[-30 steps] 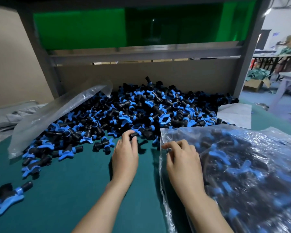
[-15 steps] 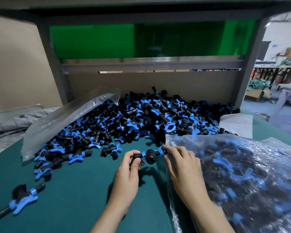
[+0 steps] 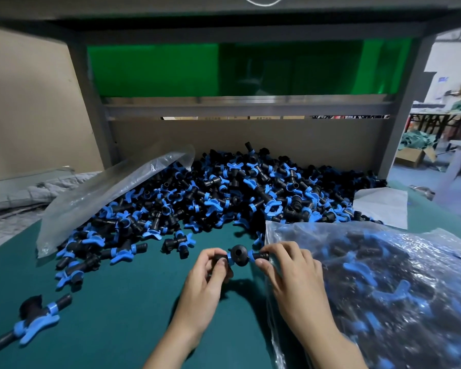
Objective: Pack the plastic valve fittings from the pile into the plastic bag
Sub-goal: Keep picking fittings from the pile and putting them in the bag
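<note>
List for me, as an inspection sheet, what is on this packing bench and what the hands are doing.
Surface: teal mat.
Job's things: pile of black-and-blue fittings at the back; plastic bag on the right, already holding many; one held fitting between the hands.
Clutter: empty clear bag draped over the pile's left edge; stray fitting near left; white sheet right of the pile.
Hands: left hand and right hand each pinch one end of the held fitting.
Cables: nothing seen.
Surroundings: grey frame, green panel, cardboard backing.
</note>
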{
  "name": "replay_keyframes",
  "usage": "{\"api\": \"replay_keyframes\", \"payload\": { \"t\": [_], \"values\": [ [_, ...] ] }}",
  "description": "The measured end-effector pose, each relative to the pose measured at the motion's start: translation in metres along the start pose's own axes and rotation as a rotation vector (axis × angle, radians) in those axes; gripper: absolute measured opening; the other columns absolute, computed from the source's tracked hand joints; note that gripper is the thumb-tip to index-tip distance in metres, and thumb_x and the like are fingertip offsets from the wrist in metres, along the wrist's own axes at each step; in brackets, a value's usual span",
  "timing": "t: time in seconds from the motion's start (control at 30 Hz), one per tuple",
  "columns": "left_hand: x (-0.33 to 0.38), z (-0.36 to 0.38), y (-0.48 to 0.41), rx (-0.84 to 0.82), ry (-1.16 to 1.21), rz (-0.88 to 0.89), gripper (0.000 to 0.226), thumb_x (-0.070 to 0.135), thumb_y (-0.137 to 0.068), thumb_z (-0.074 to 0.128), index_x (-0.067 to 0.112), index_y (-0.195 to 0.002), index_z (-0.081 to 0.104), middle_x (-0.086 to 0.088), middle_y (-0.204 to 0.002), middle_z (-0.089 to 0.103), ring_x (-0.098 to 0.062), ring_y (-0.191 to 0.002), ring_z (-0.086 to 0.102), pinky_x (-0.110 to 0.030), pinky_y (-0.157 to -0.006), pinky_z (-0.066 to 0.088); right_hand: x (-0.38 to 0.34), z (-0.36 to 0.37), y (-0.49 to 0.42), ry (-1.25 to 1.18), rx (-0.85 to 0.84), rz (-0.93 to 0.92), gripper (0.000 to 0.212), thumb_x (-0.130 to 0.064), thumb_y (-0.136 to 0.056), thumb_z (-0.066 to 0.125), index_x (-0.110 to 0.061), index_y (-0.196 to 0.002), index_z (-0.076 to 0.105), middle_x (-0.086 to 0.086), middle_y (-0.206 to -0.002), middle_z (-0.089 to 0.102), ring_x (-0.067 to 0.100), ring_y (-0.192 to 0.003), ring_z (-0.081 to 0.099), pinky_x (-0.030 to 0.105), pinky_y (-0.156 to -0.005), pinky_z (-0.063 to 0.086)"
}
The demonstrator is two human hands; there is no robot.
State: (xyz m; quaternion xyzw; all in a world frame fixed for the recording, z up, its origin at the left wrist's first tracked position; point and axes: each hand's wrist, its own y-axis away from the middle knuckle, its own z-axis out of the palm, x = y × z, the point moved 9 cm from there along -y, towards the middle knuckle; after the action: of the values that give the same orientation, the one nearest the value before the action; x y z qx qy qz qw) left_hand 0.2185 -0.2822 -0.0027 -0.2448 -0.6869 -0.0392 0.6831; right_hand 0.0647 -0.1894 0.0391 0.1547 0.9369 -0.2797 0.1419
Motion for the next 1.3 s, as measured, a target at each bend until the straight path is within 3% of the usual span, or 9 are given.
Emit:
{"api": "replay_keyframes", "payload": {
  "t": [0.17, 0.3, 0.47, 0.73, 0.93, 1.07, 1.3],
  "values": [
    [-0.0024, 0.0013, -0.0020, -0.005, 0.052, -0.033, 0.010, 0.023, -0.100, 0.054, 0.024, -0.100, 0.064, 0.010, -0.074, 0.067, -0.004, -0.072, 0.061, -0.011, -0.067, 0.045, 0.0007, 0.0033, -0.0003, 0.051, -0.018, 0.000, 0.047, -0.069, -0.090, 0.027, -0.039, -0.111, 0.056, -0.018, -0.113, 0.046, 0.010, -0.104, 0.044, 0.028, -0.084, 0.023],
    [-0.0028, 0.0006, -0.0020, 0.002, 0.040, -0.038, 0.011, 0.029, -0.099, 0.054, 0.027, -0.094, 0.064, 0.005, -0.071, 0.066, -0.006, -0.069, 0.061, -0.014, -0.063, 0.046, 0.0009, 0.0037, -0.0001, 0.063, -0.040, 0.009, 0.050, -0.070, -0.091, 0.022, -0.039, -0.113, 0.055, -0.018, -0.115, 0.045, 0.009, -0.107, 0.042, 0.027, -0.086, 0.023],
    [-0.0008, 0.0024, -0.0014, 0.003, 0.001, -0.027, 0.020, 0.032, -0.100, 0.053, 0.020, -0.086, 0.063, 0.010, -0.063, 0.053, -0.009, -0.064, 0.051, -0.017, -0.058, 0.043, 0.0028, 0.0070, 0.0008, 0.086, -0.073, 0.024, 0.058, -0.068, -0.091, 0.012, -0.037, -0.111, 0.056, -0.016, -0.117, 0.044, 0.011, -0.109, 0.042, 0.031, -0.093, 0.027],
    [0.0025, 0.0027, 0.0001, -0.005, -0.022, -0.012, 0.025, 0.038, -0.100, 0.051, 0.022, -0.085, 0.062, 0.012, -0.063, 0.052, -0.005, -0.063, 0.052, -0.015, -0.058, 0.040, 0.0031, 0.0064, 0.0011, 0.096, -0.052, 0.028, 0.061, -0.069, -0.090, 0.010, -0.037, -0.105, 0.060, -0.014, -0.114, 0.047, 0.015, -0.106, 0.046, 0.032, -0.086, 0.027],
    [0.0004, 0.0019, -0.0020, -0.006, 0.012, -0.011, 0.015, 0.030, -0.099, 0.053, 0.025, -0.092, 0.065, 0.015, -0.069, 0.062, -0.003, -0.068, 0.056, -0.013, -0.063, 0.045, 0.0037, 0.0061, 0.0014, 0.096, -0.055, 0.034, 0.056, -0.069, -0.090, 0.016, -0.036, -0.106, 0.058, -0.014, -0.115, 0.047, 0.015, -0.107, 0.046, 0.032, -0.086, 0.026],
    [-0.0004, 0.0026, -0.0025, -0.037, -0.013, -0.006, 0.018, 0.024, -0.100, 0.054, 0.039, -0.098, 0.064, 0.021, -0.081, 0.065, 0.000, -0.076, 0.057, -0.012, -0.068, 0.044, 0.0053, 0.0083, 0.0014, 0.129, -0.081, 0.039, 0.044, -0.068, -0.091, 0.030, -0.037, -0.110, 0.055, -0.014, -0.118, 0.046, 0.015, -0.110, 0.045, 0.033, -0.088, 0.028],
    [-0.0001, 0.0014, -0.0023, -0.038, -0.049, 0.005, 0.019, 0.023, -0.100, 0.054, 0.040, -0.102, 0.062, 0.024, -0.087, 0.064, 0.002, -0.081, 0.057, -0.020, -0.072, 0.041, 0.0034, 0.0052, 0.0016, 0.098, -0.049, 0.031, 0.037, -0.063, -0.091, 0.041, -0.035, -0.110, 0.058, -0.012, -0.116, 0.048, 0.016, -0.107, 0.046, 0.033, -0.086, 0.028]
  ]
}}
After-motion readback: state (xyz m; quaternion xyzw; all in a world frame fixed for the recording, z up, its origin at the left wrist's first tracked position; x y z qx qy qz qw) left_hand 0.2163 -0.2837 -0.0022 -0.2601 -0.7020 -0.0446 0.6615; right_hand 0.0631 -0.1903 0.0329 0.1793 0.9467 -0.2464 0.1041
